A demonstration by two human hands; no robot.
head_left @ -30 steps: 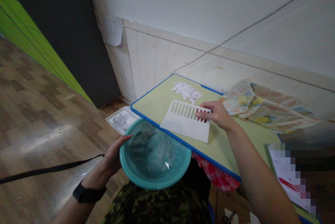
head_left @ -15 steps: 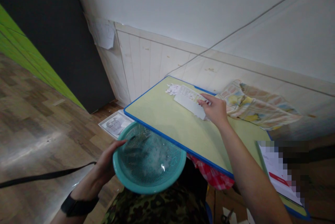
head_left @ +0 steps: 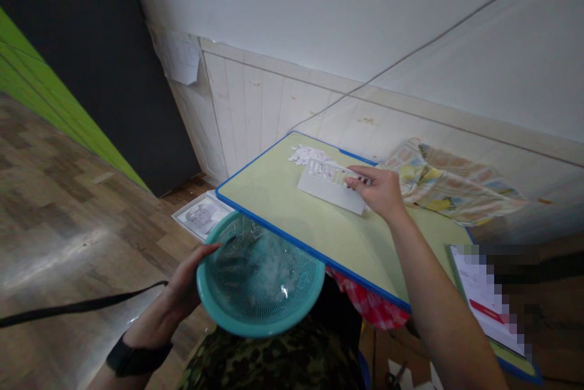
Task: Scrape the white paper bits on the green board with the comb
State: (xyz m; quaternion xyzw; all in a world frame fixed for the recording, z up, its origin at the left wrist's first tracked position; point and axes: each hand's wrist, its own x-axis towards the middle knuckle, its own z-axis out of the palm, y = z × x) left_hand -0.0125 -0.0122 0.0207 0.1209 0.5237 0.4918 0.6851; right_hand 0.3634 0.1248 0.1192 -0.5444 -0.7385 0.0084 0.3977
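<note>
My left hand (head_left: 188, 277) grips the left rim of a teal plastic colander (head_left: 230, 320), thumb over the edge. The colander sits at my lap, partly beneath the edge of a pale yellow table (head_left: 269, 195) with a blue border. Clear, whitish pieces (head_left: 274, 268) lie inside it; I cannot make out what they are. My right hand (head_left: 382, 192) pinches the right end of a white card with a row of slots cut in it (head_left: 331, 192), tilted over the tabletop. Behind the card is a heap of small white pieces (head_left: 305, 154).
A patterned cloth (head_left: 438, 186) lies at the table's back right, against the wall. A document (head_left: 486, 299) rests at the right end. Left of the colander is a framed picture (head_left: 201, 215). Red checked fabric (head_left: 367, 299) hangs below the table edge.
My right hand has drawn the slotted card slightly toward me and tilted it up, uncovering more of the white heap. My left hand and the colander have not moved.
</note>
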